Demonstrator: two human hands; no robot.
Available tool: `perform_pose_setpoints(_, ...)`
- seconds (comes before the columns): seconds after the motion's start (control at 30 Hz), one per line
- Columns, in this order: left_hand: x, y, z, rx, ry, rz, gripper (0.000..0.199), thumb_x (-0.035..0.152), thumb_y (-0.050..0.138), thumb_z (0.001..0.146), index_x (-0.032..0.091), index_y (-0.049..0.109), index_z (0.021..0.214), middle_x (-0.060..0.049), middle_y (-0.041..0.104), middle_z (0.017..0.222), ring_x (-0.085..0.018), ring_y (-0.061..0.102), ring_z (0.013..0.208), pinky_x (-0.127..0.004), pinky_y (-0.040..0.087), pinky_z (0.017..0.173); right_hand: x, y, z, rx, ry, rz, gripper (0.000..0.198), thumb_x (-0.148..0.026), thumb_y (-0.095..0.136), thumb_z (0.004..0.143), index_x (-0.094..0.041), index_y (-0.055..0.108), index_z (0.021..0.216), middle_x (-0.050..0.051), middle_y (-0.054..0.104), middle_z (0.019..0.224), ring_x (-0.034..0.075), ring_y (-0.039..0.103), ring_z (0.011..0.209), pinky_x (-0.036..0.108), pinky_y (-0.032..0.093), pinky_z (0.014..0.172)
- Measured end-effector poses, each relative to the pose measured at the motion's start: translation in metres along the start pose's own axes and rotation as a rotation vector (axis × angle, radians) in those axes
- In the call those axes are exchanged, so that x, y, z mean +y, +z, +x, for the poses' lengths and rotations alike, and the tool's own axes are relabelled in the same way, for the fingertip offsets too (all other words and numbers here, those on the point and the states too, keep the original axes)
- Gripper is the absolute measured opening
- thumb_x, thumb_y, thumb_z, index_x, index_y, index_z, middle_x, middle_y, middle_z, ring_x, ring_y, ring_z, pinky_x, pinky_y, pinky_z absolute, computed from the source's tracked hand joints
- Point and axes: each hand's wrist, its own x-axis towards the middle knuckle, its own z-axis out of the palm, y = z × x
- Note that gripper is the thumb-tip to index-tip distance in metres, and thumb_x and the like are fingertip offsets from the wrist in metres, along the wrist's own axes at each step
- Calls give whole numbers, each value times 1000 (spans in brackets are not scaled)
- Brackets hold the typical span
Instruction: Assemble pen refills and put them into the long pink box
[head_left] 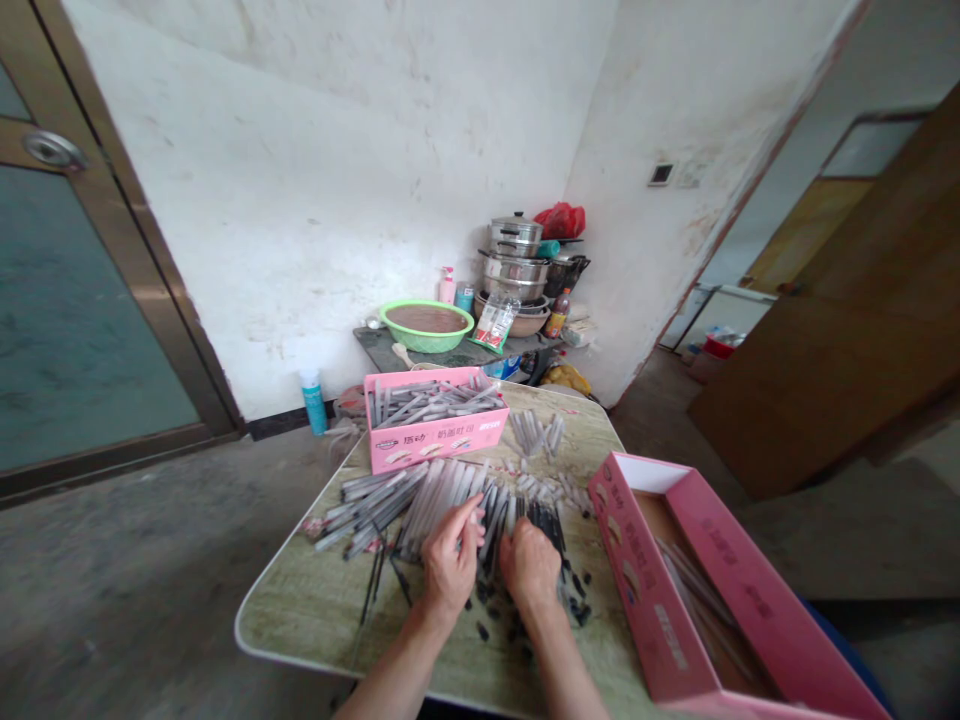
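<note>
My left hand (452, 552) is bent over the middle of the table, thumb and fingers drawn together beside a row of clear, pen-like plastic tubes (439, 495). What they pinch is too small to make out. Close by on the right, my right hand (531, 568) is curled, with its fingertips hidden, against a bunch of thin black sticks (547, 520). Small black caps (482, 631) lie scattered around both wrists. Grey-tipped tubes (375, 505) are heaped to the left, and short clear pieces (551, 488) lie beyond my right hand.
A pink box (439, 446) full of tubes stands at the table's far side. Another pink box (637, 590), with a few long tubes inside, is at the right edge. Behind, a low dark stand (382, 352) holds a green basin (427, 342) and stacked pots (516, 270).
</note>
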Motion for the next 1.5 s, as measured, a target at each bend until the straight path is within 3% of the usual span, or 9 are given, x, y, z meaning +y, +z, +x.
perform_pose_setpoints(0.3, 20, 8, 7, -27, -153, -79, 39, 45, 60, 81, 21, 68, 109, -9, 69, 92, -18, 62, 65, -27, 52, 58, 18, -31, -11, -40, -34, 423, 29, -35, 40, 85, -16, 59, 74, 10, 70, 69, 24, 68, 68, 29, 50, 59)
perform_pose_setpoints(0.5, 40, 18, 14, -356, -413, -481, 44, 47, 58, 82, 11, 67, 106, -11, 67, 84, -9, 50, 54, -17, 37, 42, 33, -41, -55, -585, -35, 1532, 28, -44, 58, 80, -18, 49, 82, 1, 64, 53, 14, 55, 34, 22, 43, 31)
perform_pose_setpoints(0.57, 45, 19, 12, -433, -485, -578, 41, 44, 62, 81, 10, 68, 103, -9, 66, 77, -6, 43, 48, -16, 31, 40, 36, -38, -62, -661, -27, 1681, 26, -40, 59, 82, -16, 52, 86, 1, 64, 53, 13, 53, 31, 20, 41, 29)
perform_pose_setpoints(0.8, 56, 18, 7, -522, -540, -676, 36, 40, 67, 77, 9, 68, 96, -8, 63, 74, -6, 44, 47, -17, 32, 40, 37, -24, -73, -585, -25, 1882, 33, -42, 52, 90, -11, 63, 85, -8, 42, 34, 4, 27, 22, 14, 25, 25)
perform_pose_setpoints(1.0, 60, 22, 1, -524, -502, -559, 35, 42, 66, 77, 7, 68, 81, -8, 65, 65, -6, 45, 40, -17, 30, 36, 31, -35, -77, -554, -17, 1731, 37, -53, 50, 87, -18, 57, 76, -12, 30, 33, 4, 16, 23, 15, 20, 25)
perform_pose_setpoints(1.1, 61, 18, 11, -342, -445, -536, 35, 43, 65, 78, 8, 68, 76, -6, 64, 62, -4, 40, 37, -16, 29, 35, 31, -36, -81, -214, -188, 1273, 40, -53, 49, 87, -17, 59, 72, -8, 38, 38, 6, 29, 29, 17, 27, 32)
perform_pose_setpoints(1.23, 70, 1, 45, 139, -214, -541, 30, 40, 71, 72, 11, 67, 76, -1, 63, 63, -4, 44, 41, -14, 31, 37, 41, -28, -94, 276, -287, 626, 43, -49, 44, 91, -16, 67, 79, 5, 60, 53, 16, 57, 47, 21, 38, 47)
perform_pose_setpoints(1.33, 73, 2, 61, 38, -166, -419, 34, 43, 68, 74, 11, 68, 86, -1, 63, 62, -6, 49, 42, -16, 36, 36, 56, -41, -94, 385, -251, 516, 47, -47, 36, 94, -14, 67, 85, 6, 64, 55, 16, 59, 47, 21, 40, 47)
perform_pose_setpoints(1.5, 42, 41, 62, -178, -218, -47, 33, 41, 55, 80, 12, 67, 91, 0, 61, 59, -11, 55, 43, -19, 41, 37, 108, -107, -61, 619, -14, 199, 49, -52, 38, 90, -13, 68, 93, 13, 71, 70, 22, 65, 58, 26, 41, 51)
